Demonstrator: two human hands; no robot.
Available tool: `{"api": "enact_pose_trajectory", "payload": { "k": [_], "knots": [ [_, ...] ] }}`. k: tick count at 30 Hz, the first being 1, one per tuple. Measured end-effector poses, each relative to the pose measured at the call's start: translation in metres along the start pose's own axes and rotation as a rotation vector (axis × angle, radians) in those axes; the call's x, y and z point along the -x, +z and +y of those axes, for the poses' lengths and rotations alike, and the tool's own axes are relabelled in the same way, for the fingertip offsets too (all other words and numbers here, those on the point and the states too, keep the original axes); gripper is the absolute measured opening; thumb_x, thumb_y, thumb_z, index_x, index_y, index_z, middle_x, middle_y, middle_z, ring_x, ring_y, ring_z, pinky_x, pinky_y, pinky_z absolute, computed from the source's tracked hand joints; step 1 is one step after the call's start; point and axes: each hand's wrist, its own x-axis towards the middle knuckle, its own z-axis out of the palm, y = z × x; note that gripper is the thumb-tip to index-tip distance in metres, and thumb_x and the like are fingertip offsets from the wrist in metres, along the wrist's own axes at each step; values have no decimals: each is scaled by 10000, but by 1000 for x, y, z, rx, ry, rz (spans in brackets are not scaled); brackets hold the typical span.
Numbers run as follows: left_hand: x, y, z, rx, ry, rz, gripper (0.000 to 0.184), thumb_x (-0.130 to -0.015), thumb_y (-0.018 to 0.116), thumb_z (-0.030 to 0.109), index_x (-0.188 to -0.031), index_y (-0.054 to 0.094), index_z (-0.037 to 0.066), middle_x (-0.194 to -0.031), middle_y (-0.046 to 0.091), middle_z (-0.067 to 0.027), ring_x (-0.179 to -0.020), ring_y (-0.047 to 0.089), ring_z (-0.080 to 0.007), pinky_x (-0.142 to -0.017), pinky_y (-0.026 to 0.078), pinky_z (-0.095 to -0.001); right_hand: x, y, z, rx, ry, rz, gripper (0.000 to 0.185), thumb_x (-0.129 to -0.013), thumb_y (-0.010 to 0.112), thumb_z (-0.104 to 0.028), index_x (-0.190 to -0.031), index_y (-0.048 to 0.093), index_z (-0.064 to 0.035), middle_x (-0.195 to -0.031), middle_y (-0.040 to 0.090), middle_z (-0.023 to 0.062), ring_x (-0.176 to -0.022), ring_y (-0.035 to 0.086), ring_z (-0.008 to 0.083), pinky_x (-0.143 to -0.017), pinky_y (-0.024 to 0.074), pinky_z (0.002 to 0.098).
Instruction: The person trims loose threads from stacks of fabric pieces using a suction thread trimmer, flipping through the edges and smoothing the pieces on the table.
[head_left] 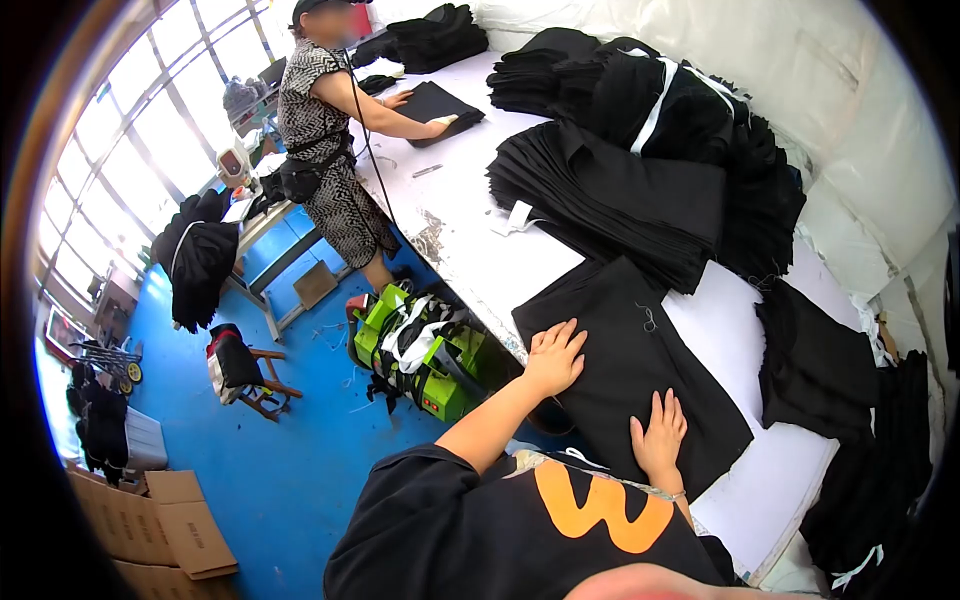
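Observation:
A black cloth piece (650,375) lies flat on the white table in front of me, with a small loose thread on its upper part. My left hand (556,358) rests on its left edge, fingers stretched out and flat. Near the cloth's lower edge, my right hand (659,436) lies with its fingers spread. Neither hand grips anything. Just beyond the cloth is a thick stack of folded black cloth pieces (640,190), its layered edges facing left, touching or overlapping the piece under my hands.
More black bundles tied with white strips (655,105) stand behind. A smaller black stack (815,360) sits at right. Across the table (450,215), a co-worker (330,140) handles black cloth. A green machine or crate (430,350), a stool (245,370) and cardboard boxes (175,520) occupy the blue floor.

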Motion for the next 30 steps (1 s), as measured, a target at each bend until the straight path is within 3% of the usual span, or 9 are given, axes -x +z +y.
{"api": "enact_pose_trajectory", "payload": {
  "k": [15, 18, 23, 26, 28, 30],
  "knots": [
    [16, -4, 12, -24, -130, 26, 479, -868, 664, 293, -1313, 624, 121, -1465, 512, -126, -1339, 467, -282, -1058, 359, -468, -3, 3, 19, 51, -121, -45, 666, -958, 624, -361, -1492, 417, -21, -1579, 341, 250, -1432, 343, 413, -1137, 278, 552],
    [21, -4, 14, -36, -127, 53, 473, -865, 666, 286, -1310, 630, 129, -1457, 525, -115, -1336, 472, -275, -1059, 357, -459, -15, -12, 19, 50, -103, -176, 704, -960, 626, -381, -1505, 387, -3, -1582, 332, 264, -1447, 329, 417, -1161, 255, 545],
    [35, -7, 20, -15, -184, 92, 465, -863, 667, 261, -1308, 626, 129, -1446, 534, -99, -1322, 483, -271, -1062, 349, -447, -62, -100, -37, -84, -300, 253, 761, -956, 637, -325, -1542, 300, 24, -1610, 259, 287, -1481, 281, 440, -1185, 222, 538],
    [43, -12, 24, -48, -196, 99, 454, -862, 656, 275, -1288, 625, 119, -1429, 533, -104, -1319, 472, -271, -1048, 348, -461, -75, -98, -44, -121, -370, 396, 775, -933, 662, -291, -1534, 307, 46, -1607, 261, 294, -1484, 266, 456, -1189, 222, 532],
    [49, -13, 25, -66, -201, 120, 465, -860, 654, 266, -1305, 621, 135, -1438, 530, -93, -1317, 480, -273, -1039, 364, -466, -73, -52, -30, -230, -454, 207, 754, -928, 654, -327, -1534, 351, 3, -1608, 281, 271, -1489, 273, 432, -1188, 226, 533],
    [54, -19, 28, -56, -228, 82, 467, -879, 648, 263, -1328, 618, 140, -1462, 521, -89, -1330, 476, -273, -1040, 366, -451, -48, 11, -15, 31, -396, -151, 711, -924, 640, -381, -1517, 416, -59, -1601, 318, 236, -1482, 300, 399, -1178, 244, 537]
  ]
}}
